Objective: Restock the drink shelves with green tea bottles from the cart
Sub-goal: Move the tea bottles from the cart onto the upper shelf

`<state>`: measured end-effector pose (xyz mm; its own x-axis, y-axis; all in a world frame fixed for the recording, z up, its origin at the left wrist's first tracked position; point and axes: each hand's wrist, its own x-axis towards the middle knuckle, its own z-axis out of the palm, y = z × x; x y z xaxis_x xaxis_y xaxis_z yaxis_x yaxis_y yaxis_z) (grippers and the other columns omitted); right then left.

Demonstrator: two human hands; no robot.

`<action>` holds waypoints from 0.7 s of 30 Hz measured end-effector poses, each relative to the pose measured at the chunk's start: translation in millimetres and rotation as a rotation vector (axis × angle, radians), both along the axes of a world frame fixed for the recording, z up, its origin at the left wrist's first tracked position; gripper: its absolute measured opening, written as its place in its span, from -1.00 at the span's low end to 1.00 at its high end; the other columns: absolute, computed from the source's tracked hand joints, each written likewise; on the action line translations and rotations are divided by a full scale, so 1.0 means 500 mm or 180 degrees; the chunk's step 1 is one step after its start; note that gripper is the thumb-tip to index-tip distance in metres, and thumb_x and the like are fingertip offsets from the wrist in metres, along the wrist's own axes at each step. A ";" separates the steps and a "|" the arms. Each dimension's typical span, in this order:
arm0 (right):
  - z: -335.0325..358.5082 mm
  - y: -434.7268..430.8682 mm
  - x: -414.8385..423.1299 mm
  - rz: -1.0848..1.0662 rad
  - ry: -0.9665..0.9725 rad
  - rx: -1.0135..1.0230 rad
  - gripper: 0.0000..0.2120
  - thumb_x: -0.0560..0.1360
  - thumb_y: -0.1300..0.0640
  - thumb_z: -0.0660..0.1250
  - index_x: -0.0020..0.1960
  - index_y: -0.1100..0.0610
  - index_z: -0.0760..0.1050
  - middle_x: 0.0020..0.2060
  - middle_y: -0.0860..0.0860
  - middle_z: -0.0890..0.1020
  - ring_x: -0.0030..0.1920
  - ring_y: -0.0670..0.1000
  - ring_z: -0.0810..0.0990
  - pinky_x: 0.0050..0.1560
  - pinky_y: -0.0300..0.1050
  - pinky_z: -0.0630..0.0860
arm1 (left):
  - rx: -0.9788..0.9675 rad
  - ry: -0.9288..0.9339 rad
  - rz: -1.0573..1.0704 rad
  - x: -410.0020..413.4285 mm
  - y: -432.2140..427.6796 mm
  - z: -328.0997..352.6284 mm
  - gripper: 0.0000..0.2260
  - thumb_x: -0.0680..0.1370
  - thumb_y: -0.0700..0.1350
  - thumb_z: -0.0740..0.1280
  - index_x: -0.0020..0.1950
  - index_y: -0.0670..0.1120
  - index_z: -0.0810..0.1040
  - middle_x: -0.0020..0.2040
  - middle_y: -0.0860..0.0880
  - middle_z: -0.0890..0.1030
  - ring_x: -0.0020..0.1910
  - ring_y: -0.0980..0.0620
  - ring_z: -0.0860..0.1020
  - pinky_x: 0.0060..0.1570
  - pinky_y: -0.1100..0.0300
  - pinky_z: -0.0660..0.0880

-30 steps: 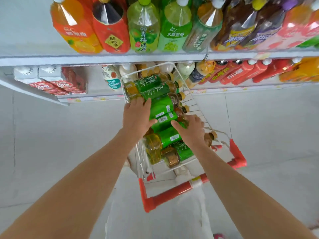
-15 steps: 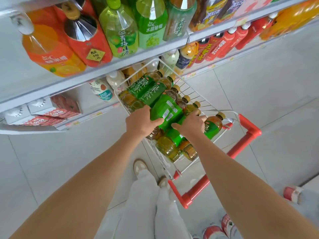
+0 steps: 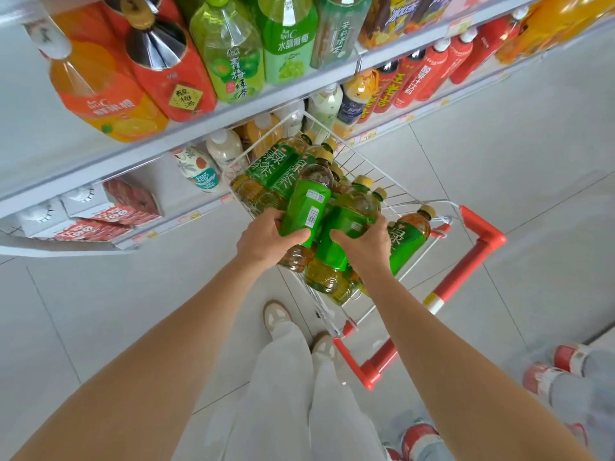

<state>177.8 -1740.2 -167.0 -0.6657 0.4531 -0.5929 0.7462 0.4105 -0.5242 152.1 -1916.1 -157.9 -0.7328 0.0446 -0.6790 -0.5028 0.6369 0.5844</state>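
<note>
Both bottles are lifting higher out of the cart than a moment ago. Seen from the head, the left hand is gripping one green tea bottle around its label, and the right hand is gripping a second bottle beside it. Full and smooth, they are likely handling heavy and slick, so mid-body grips suit.

I'm getting bright, soft, even white light across the whole view, so the pale floor sits close to washed out and I see hardly any shadow on it. Glare streaks flash on the clear shoulders of the big bottles up top, and the wide lens bows the shelf edge and stretches the forearms at the bottom corners. Centre label print reads crisp; the red-banded containers lower right smear soft.
</note>
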 end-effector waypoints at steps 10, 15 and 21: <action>0.026 -0.001 0.022 0.0049 0.0378 -0.1005 -0.21 0.34 0.03 0.53 0.43 -0.02 0.17 0.10 0.02 0.58 0.05 0.06 0.62 0.02 0.15 0.62 | 0.1400 -0.0214 0.0800 0.034 -0.018 0.017 -0.83 0.48 -0.18 0.45 -0.02 0.02 0.52 -0.06 0.02 0.65 -0.16 0.23 0.63 -0.26 0.39 0.51; 0.109 -0.010 -0.006 0.0610 0.0660 -0.1354 -0.37 0.29 -0.03 0.57 0.29 0.05 0.45 0.08 -0.02 0.65 0.08 -0.03 0.64 0.07 0.09 0.62 | 0.1733 -0.0207 0.1112 0.054 -0.053 0.056 -0.58 0.47 -0.23 0.44 0.23 0.08 0.39 0.03 0.05 0.61 0.01 0.12 0.58 -0.12 0.21 0.45; 0.182 -0.104 0.013 0.1276 0.0724 -0.1840 -0.38 0.32 0.06 0.56 0.30 0.04 0.38 0.07 -0.08 0.64 0.04 -0.20 0.63 0.05 -0.02 0.63 | 0.1901 0.0166 0.1753 0.142 -0.122 0.113 -0.44 0.38 0.00 0.49 0.34 0.01 0.41 0.15 -0.01 0.64 0.11 0.04 0.62 -0.01 0.14 0.51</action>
<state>184.4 -1792.3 -76.2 -0.8494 -0.1936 -0.4909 0.4441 0.2404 -0.8631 223.1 -1976.9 -101.7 -0.7852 0.0124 -0.6191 -0.6158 -0.1205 0.7786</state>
